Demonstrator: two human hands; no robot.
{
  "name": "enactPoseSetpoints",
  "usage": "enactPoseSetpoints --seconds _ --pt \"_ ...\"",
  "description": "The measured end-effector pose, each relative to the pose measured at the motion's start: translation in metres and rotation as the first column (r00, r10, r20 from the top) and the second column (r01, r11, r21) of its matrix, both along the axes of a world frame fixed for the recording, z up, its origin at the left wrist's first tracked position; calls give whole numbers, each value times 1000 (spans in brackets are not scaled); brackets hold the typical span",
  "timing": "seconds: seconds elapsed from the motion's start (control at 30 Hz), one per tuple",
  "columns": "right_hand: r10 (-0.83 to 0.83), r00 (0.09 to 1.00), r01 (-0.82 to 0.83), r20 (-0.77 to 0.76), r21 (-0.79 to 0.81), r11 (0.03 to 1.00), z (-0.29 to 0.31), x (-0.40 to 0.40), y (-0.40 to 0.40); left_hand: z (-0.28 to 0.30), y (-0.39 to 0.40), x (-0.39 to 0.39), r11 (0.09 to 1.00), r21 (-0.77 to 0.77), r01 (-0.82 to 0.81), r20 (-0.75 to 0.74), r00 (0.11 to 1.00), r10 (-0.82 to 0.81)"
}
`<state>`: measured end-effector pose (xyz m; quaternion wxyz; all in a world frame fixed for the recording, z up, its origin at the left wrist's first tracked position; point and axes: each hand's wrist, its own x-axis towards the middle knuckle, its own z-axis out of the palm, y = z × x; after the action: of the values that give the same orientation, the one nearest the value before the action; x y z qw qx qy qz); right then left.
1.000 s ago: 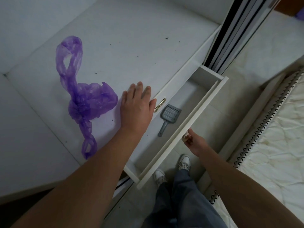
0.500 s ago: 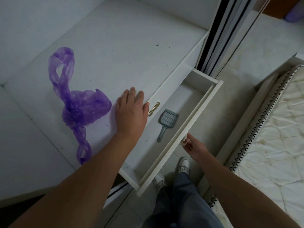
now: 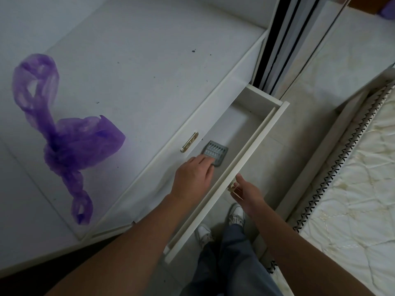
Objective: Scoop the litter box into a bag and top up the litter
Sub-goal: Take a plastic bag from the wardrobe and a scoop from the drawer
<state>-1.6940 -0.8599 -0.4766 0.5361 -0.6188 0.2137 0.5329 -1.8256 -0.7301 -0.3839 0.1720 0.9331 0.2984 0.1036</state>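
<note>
A small grey litter scoop (image 3: 215, 153) lies inside the open white drawer (image 3: 245, 157). My left hand (image 3: 192, 178) reaches into the drawer and lies over the scoop's handle, which is hidden beneath it. Its fingertips touch the near edge of the slotted head. My right hand (image 3: 248, 193) pinches the small pull on the outside of the drawer front. A crumpled purple plastic bag (image 3: 81, 146) lies on the white cabinet top (image 3: 139, 71), well to the left of both hands. No litter box is in view.
A gold latch (image 3: 189, 142) sits on the cabinet edge just above the drawer. Dark sliding-door tracks (image 3: 284, 39) rise behind the drawer. A quilted mattress (image 3: 363, 189) borders the narrow floor strip on the right, where my white shoes (image 3: 235, 214) stand.
My left hand has left the cabinet top beside the bag and moved right, down into the drawer onto the scoop. My right hand stays on the drawer pull.
</note>
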Motion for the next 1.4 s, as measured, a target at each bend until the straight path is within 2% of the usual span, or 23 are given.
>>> enactPoseSetpoints --seconds 0.07,0.13,0.2,0.27,0.43,0.73,1.03,1.17,1.27,1.4 --pt "14 1000 -14 19 0 1000 -6 0 -1 -11 3 7 983 -131 -125 -57 991 119" --pt "39 999 -39 33 2 999 -13 2 -3 -30 8 13 958 -205 -202 -194 968 162" --pt "55 998 -56 39 1 998 -19 3 -2 -55 12 17 956 -218 -198 -347 931 114" --pt "62 997 -62 41 -9 998 -25 4 -1 -80 14 22 948 -239 -208 -439 894 85" --pt "50 998 -51 39 22 998 -34 3 -3 -127 20 32 940 -220 -260 -506 854 118" --pt "57 996 -60 68 45 997 -47 3 -4 -160 22 37 903 -217 -370 -515 829 216" --pt "83 993 -84 80 13 996 -39 3 -3 -143 18 36 917 -218 -334 -517 837 182" --pt "77 995 -77 71 10 997 -35 3 -1 -136 19 30 898 -236 -372 -499 839 216" --pt "82 994 -83 69 8 997 -29 4 2 -123 19 27 879 -264 -397 -458 854 248" --pt "106 990 -105 89 -16 994 -22 5 1 -97 12 26 879 -286 -382 -311 905 292"
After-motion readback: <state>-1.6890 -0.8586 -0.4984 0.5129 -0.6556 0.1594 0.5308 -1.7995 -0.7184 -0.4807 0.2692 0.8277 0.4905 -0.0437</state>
